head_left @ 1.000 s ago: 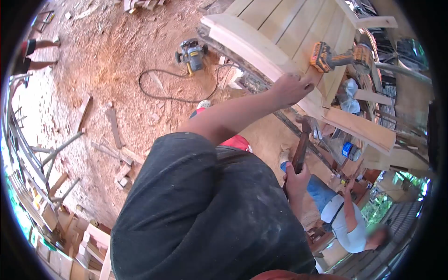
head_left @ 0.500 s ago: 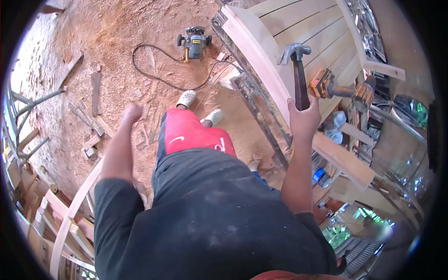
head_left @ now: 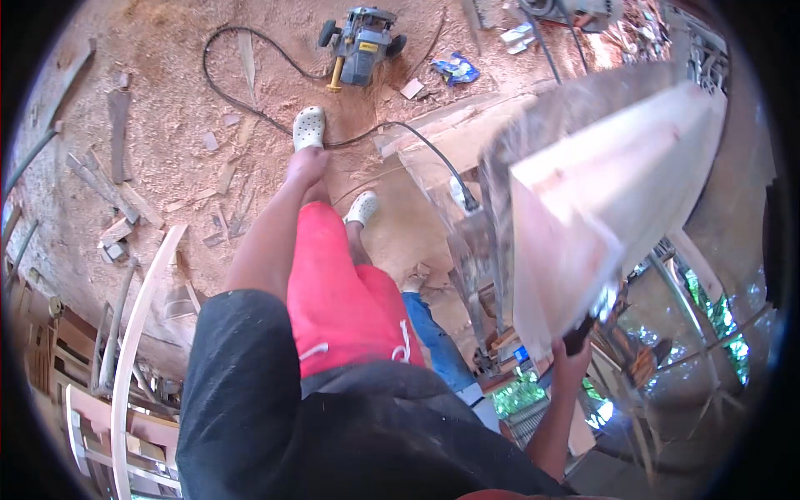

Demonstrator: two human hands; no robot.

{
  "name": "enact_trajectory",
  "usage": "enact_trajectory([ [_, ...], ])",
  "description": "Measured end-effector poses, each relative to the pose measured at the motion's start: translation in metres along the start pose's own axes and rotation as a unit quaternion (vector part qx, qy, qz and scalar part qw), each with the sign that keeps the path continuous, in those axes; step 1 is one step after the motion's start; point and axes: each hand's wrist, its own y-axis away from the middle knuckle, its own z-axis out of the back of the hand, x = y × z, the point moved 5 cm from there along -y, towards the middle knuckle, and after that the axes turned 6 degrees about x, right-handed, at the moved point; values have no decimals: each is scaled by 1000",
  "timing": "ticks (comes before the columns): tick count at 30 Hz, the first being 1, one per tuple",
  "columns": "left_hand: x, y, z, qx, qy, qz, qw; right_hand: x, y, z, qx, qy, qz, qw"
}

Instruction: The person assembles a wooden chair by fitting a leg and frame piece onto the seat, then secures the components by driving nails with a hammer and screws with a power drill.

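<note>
My right hand point(head_left: 570, 360) is wrapped round the dark handle of a claw hammer point(head_left: 577, 335), low at the right. The hammer's head shows as a bright blur in front of a pale wooden panel point(head_left: 583, 258). That panel stands tilted above the workbench point(head_left: 497, 196), with an edge board joined to its face. My left hand point(head_left: 308, 165) hangs over the sawdust floor near a white clog point(head_left: 309, 127), fingers curled in and nothing seen in them. Beyond my right hand sits an orange and black cordless drill point(head_left: 643, 358), partly hidden.
A router point(head_left: 365, 48) stands on the floor ahead, its black cord point(head_left: 208, 71) looped across the shavings. Wood scraps point(head_left: 119, 133) lie at the left, a curved wooden strip point(head_left: 137, 350) nearer me. Another person's jeans leg point(head_left: 440, 342) shows beside the bench.
My right hand has moved down and toward me with the hammer. The panel now appears tilted up. My left hand has swung right and forward, and the view has shifted.
</note>
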Motion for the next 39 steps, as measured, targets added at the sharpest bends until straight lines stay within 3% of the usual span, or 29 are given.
enact_trajectory([
  [2, -23, -100, -40, -16, 13, -64, 998, -51, 5, 13, -126, 222, -14, 967],
  [4, -70, -153, -55, -2, 36, -54, 998, -10, 7, 12, 50, 95, -198, 974],
  [6, -109, -198, -70, 22, 57, -44, 997, -104, 14, 51, 100, 318, -26, 942],
  [9, -145, -247, -89, 42, 86, -38, 995, -42, 3, 27, 28, 170, -230, 958],
  [14, -165, -344, -144, 35, 23, -16, 999, 12, -20, 2, 2, 151, -328, 932],
  [21, -178, -404, -206, 93, -91, -59, 990, 36, -33, -13, 4, 156, -371, 915],
  [24, -174, -391, -198, 73, -63, -65, 993, 37, -33, -9, 0, 148, -364, 919],
  [27, -182, -370, -168, 70, 25, 21, 997, 34, -33, -7, -4, 135, -353, 926],
  [29, -198, -365, -158, 110, 21, 33, 993, 31, -34, -8, -12, 126, -352, 927],
  [32, -207, -382, -183, 70, -40, 11, 997, 31, -34, -11, -21, 115, -362, 925],
  [35, -199, -391, -204, 106, -62, -8, 992, 31, -34, -16, -20, 111, -369, 923],
  [39, -182, -367, -178, 96, 57, -56, 992, 29, -31, -19, -19, 100, -351, 931],
])
